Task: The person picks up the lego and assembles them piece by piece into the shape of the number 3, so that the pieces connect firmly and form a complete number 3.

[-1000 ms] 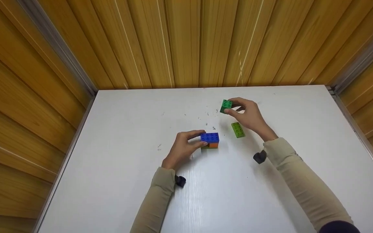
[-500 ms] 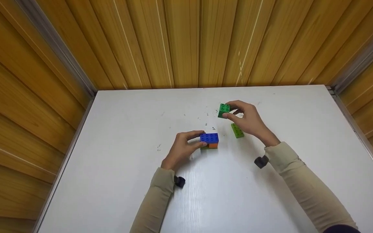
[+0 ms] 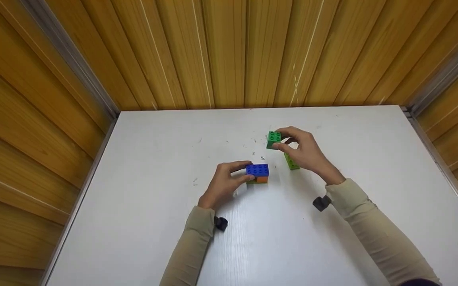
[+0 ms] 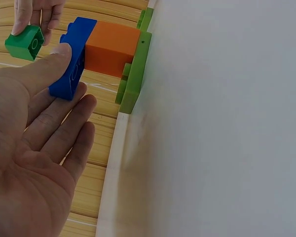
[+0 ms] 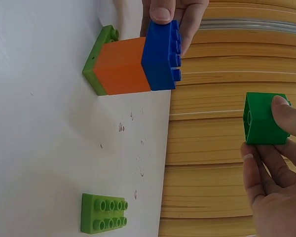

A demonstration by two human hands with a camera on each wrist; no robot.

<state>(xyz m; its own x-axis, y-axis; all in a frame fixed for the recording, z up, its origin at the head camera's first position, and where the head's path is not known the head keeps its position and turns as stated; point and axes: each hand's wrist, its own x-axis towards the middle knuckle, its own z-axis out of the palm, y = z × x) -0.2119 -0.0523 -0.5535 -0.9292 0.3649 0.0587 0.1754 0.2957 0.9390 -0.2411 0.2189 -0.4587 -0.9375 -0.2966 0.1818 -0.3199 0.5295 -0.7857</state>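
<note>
My left hand (image 3: 224, 180) pinches a blue brick (image 3: 257, 169) between thumb and fingers. That brick tops a small stack: beneath it is an orange brick (image 4: 112, 48), which stands on a flat lime-green plate (image 4: 136, 74) on the table. The blue brick overhangs the orange one on the left hand's side. Up and to the right, my right hand (image 3: 304, 149) holds a green two-by-two brick (image 3: 274, 140) in the air, studs up, its hollow underside showing in the left wrist view. A second lime-green plate (image 5: 104, 214) lies flat, studs up, partly hidden below the right hand in the head view.
The white table (image 3: 141, 222) reaches back to a wall of yellow wooden panels (image 3: 229, 55). More panels rise on both sides. Dark specks and scuffs mark the tabletop behind the stack. Each wrist wears a small black camera (image 3: 321, 203).
My right hand has come lower in the head view and slightly left with the green brick, covering more of the loose lime-green plate. The left hand and the stack stay in place.
</note>
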